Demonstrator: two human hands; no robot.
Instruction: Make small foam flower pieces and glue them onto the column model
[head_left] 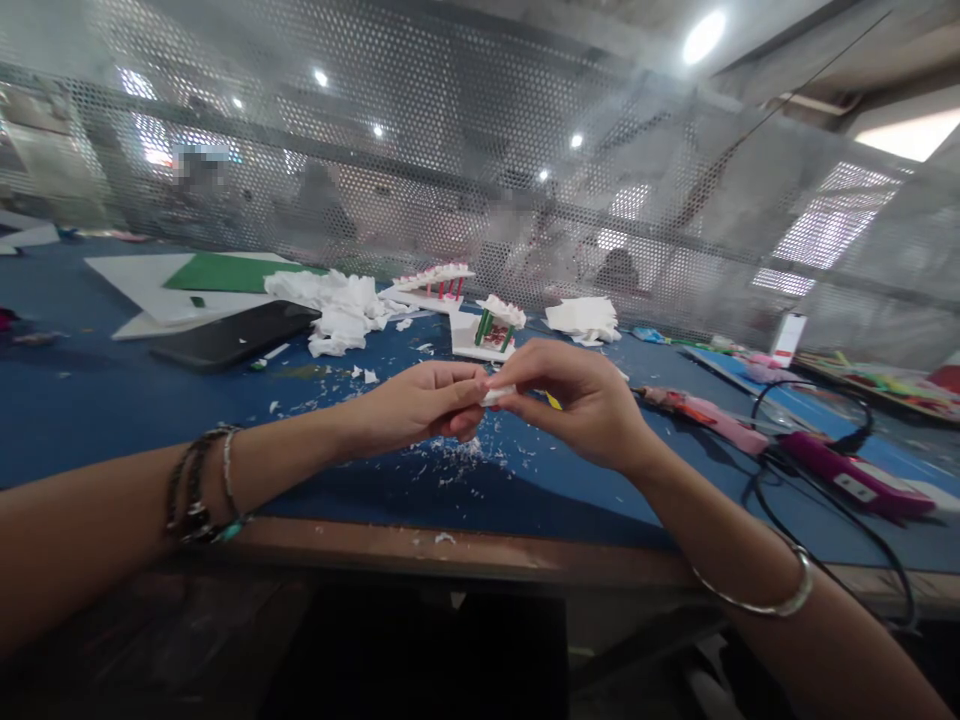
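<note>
Between the fingertips of both my hands is a small white piece (498, 395), mostly covered by the fingers; its material I cannot make out. My left hand (420, 405) pinches its left end, the other fingers curled in. From the right, my right hand (581, 400) grips it between thumb and fingers. White crumbs and shavings (469, 450) lie scattered on the blue tabletop (330, 480) below. Just behind the hands stands a small model (495, 325) with green posts and a white top on a white base.
Another model (439, 283) with red posts stands farther back. Crumpled white paper (341, 305), a black phone (236, 335) and white and green sheets (225, 272) lie left. At right are a pink-handled tool (709, 420), a purple power strip (855, 475) and black cables (817, 510). A perforated screen (420, 150) rises behind.
</note>
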